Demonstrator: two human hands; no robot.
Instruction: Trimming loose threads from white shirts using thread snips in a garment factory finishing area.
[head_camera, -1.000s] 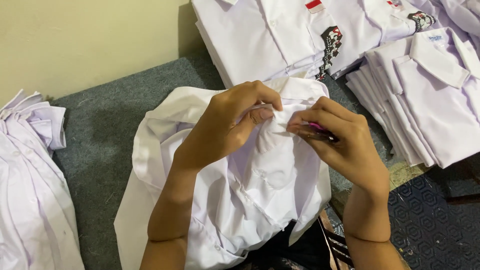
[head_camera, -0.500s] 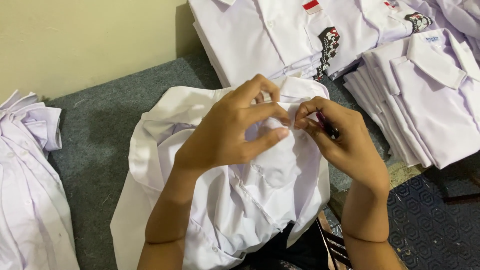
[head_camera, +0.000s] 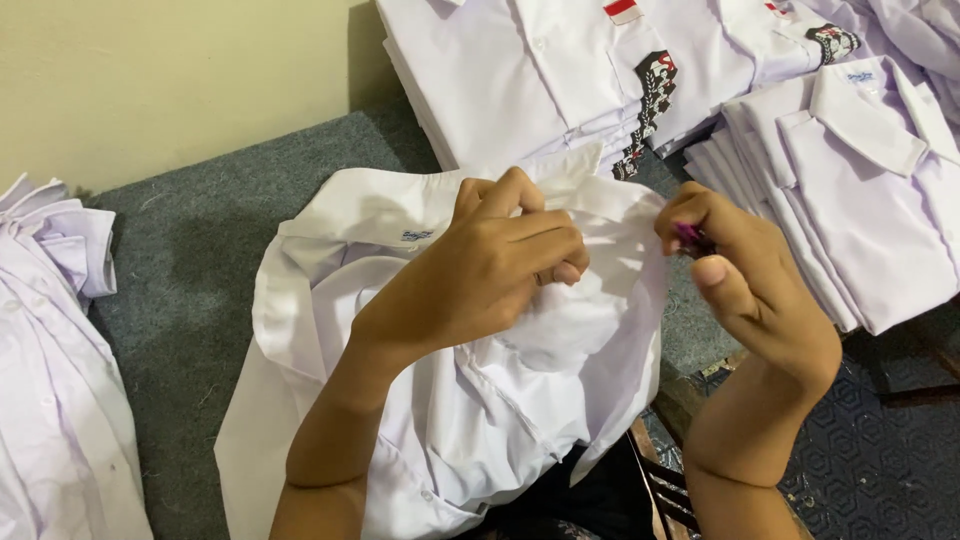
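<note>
1. Where the view begins at far left, a loose heap of white shirts lies on the grey carpet, partly cut off by the edge; a cream wall rises behind.
2. Centre: a white shirt lies crumpled on the carpet and over the person's lap, collar side up and away from the person, small label visible near the collar.
3. Left hand: rests on top of this shirt near the collar, fingers curled and clenched on a fold of its cloth, thumb hidden beneath.
4. Right hand: raised just right of the shirt's edge, apart from the left hand. Fingers closed in a pinch on a small pink-purple object; only a tip shows, kind cannot be told. Whether this hand touches the shirt cannot be told.
5. Behind both hands: a stack of folded white shirts, red-and-white patch and dark patterned badge on the top ones.
6. Right: a second stack of folded white shirts, collars up, just beside the first stack.
7. Lower right: a dark mat with hexagon pattern.
</note>
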